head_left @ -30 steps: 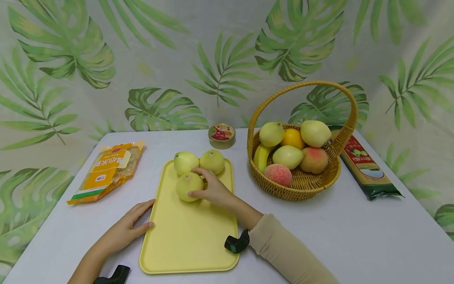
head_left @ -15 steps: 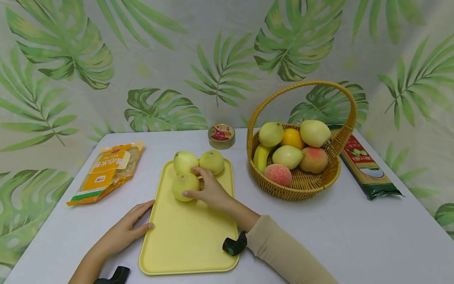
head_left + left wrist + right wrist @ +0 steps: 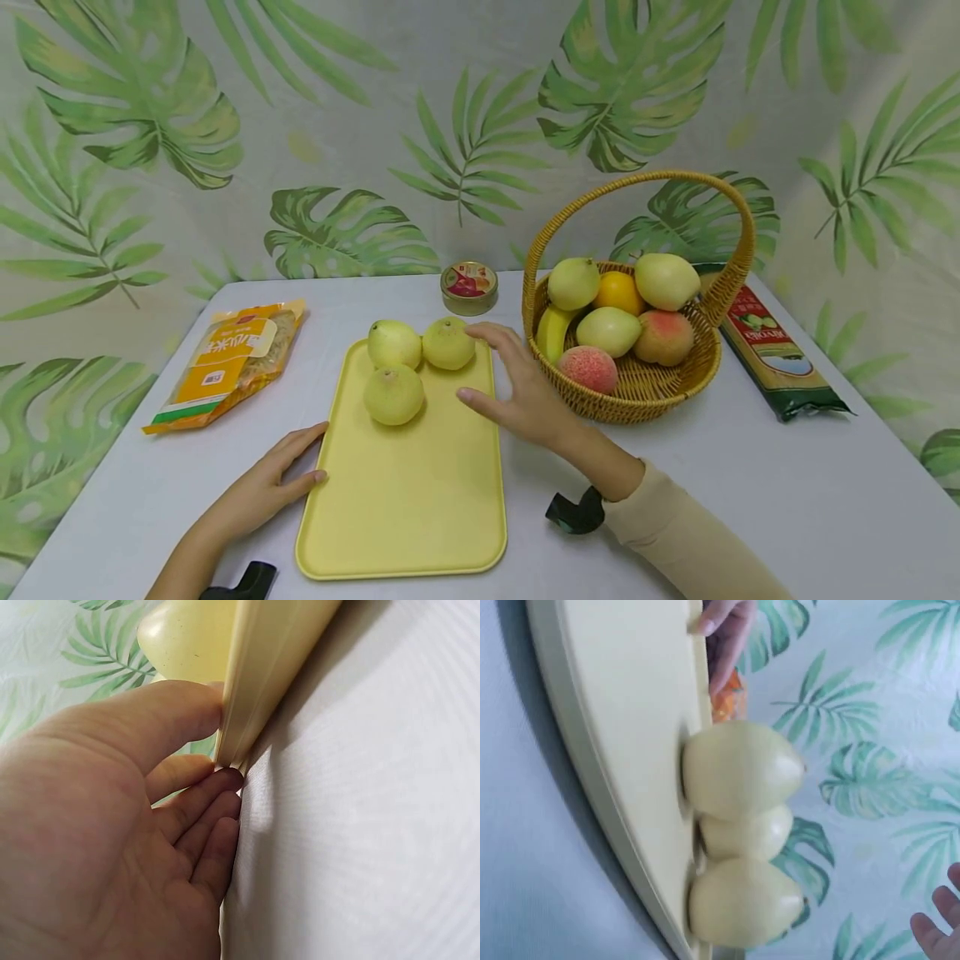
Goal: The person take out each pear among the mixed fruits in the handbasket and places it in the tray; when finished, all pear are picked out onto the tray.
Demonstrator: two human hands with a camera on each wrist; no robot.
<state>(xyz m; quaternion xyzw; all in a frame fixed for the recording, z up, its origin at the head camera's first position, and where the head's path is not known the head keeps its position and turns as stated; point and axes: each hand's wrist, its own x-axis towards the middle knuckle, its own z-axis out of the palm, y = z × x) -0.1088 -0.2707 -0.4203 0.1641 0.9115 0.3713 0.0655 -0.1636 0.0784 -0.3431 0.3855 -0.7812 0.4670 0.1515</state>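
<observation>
Three yellow-green, pear-like fruits stand grouped at the far end of a yellow tray [image 3: 405, 500]. The front fruit [image 3: 393, 395] touches or nearly touches the back-left one [image 3: 394, 344]; the back-right fruit [image 3: 448, 343] sits beside them. My right hand [image 3: 525, 396] hovers over the tray's right edge, thumb and fingers apart, holding nothing. In the right wrist view its fingertips [image 3: 939, 919] show at the lower right, away from the fruits. My left hand [image 3: 258, 483] rests at the tray's left side. In the left wrist view, thumb [image 3: 187, 712] and fingertips touch the rim.
A wicker basket [image 3: 622, 408] with a tall handle holds mixed fruit at right. Behind it lies a green and red packet [image 3: 776, 346]. A round tin [image 3: 469, 288] stands behind the tray, and an orange food bag [image 3: 228, 362] lies at left.
My right hand has shifted the front fruit slightly left, let go of it, and drawn back to the right with its fingers spread. The left hand has stayed at the tray.
</observation>
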